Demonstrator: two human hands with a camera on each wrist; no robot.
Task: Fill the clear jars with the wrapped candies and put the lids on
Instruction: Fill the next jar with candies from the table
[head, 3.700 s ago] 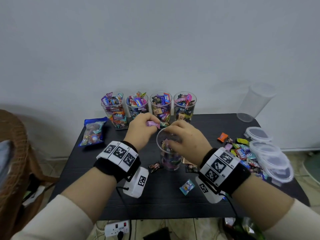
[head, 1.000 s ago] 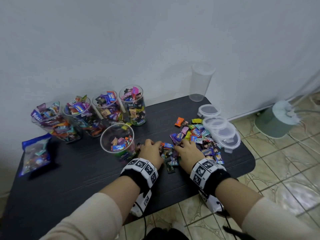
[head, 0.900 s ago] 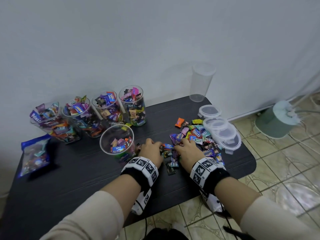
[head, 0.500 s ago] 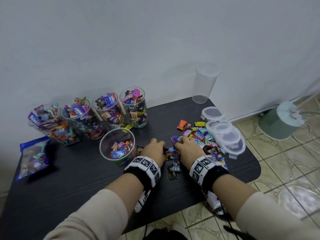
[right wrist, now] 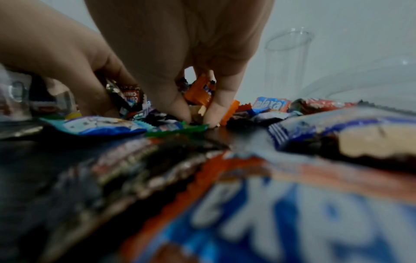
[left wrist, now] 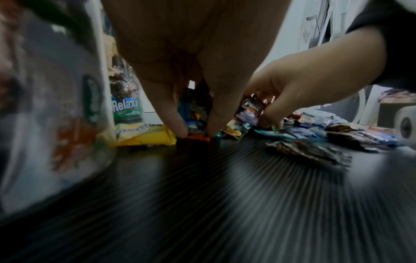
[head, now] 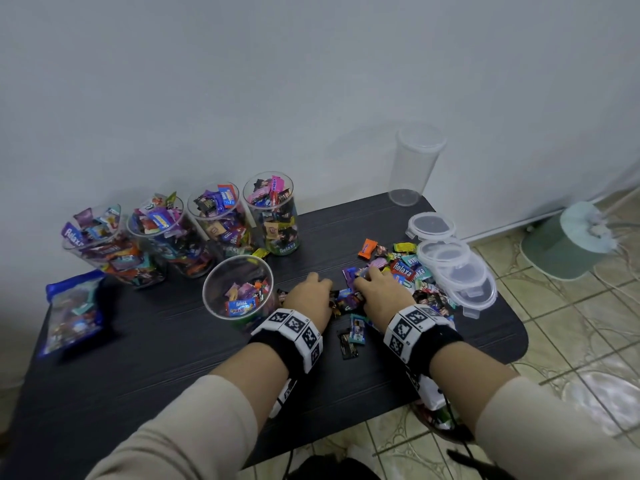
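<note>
Loose wrapped candies lie in a pile on the black table. Both hands are down in its left edge. My left hand curls its fingertips onto candies, with wrappers bunched between the fingers. My right hand pinches candies too, an orange one caught between its fingers. A partly filled clear jar stands just left of the left hand. Four full jars line the back left. An empty jar stands at the back right.
A stack of clear lids sits right of the pile near the table's right edge. A blue candy bag lies at the far left. Two stray candies lie between my wrists. A green fan base stands on the tiled floor.
Earlier both hands were over the partly filled jar; they then moved to the pile. Over the last second they have drawn closer together, gathering candies.
</note>
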